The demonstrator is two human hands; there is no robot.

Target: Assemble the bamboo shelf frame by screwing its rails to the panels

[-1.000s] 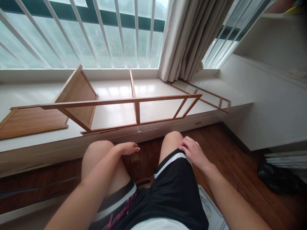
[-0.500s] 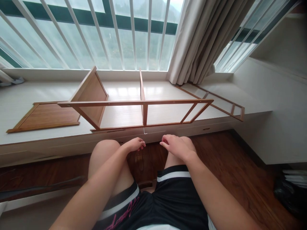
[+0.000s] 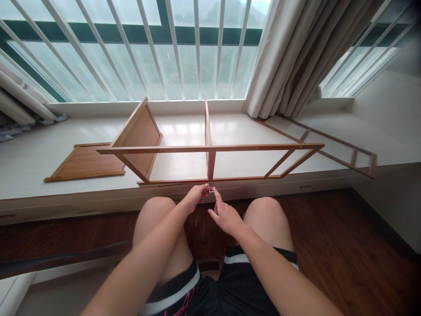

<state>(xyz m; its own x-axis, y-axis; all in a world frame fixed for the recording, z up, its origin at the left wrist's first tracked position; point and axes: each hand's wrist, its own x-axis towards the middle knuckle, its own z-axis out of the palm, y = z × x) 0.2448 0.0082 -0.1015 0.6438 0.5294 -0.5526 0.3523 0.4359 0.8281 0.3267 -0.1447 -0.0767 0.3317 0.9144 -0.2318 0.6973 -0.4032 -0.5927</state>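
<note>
A wooden shelf frame (image 3: 184, 149) lies on its side on the white window ledge, its side rails running left to right. A small bent metal hex key (image 3: 211, 191) sticks out of the near rail at the middle crosspiece. My left hand (image 3: 196, 195) is closed at the key, thumb and fingers together around its shaft. Against the key's bent end rests the stretched index finger of my right hand (image 3: 226, 216); its thumb stands apart and the other fingers are curled.
A loose wooden panel (image 3: 90, 161) lies on the ledge (image 3: 26, 175) at left. Another ladder-like wooden frame (image 3: 353, 158) lies at right, partly under the curtain (image 3: 279, 66). White bars (image 3: 197, 52) cross the window behind. My knees are close to the drawer fronts.
Both hands have moved forward and up from over my knees to the hex key. My right index finger has stretched out. The view has shifted a little left.
</note>
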